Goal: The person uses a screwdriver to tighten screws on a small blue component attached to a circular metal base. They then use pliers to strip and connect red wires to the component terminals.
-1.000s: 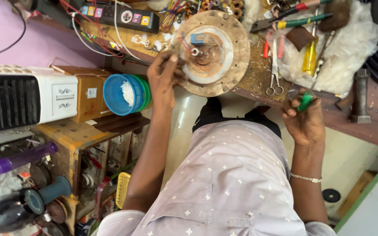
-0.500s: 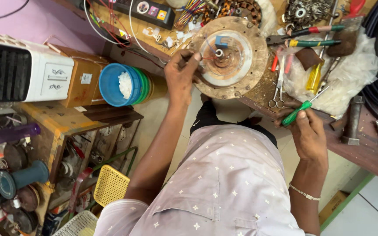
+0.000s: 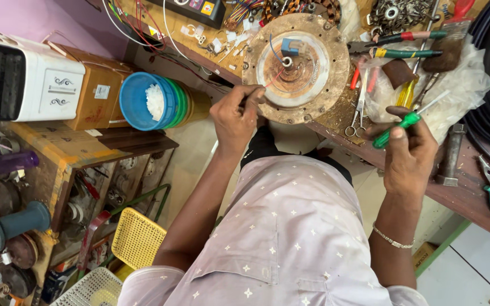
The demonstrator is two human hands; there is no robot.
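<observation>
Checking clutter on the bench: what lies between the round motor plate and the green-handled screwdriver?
In the head view, a pair of scissors lies on the bench between the round motor plate and the green-handled screwdriver, which the right hand holds.

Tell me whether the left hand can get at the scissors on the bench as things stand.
Probably yes: the left hand rests on the round motor plate, and the scissors lie just past the plate's edge with nothing over them; the right hand is nearer.

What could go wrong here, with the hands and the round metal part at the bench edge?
The round motor plate sits at the bench edge; a push from the left hand might slide it off. The green-handled screwdriver in the right hand points toward the scissors and clutter, and may knock them down.
</observation>
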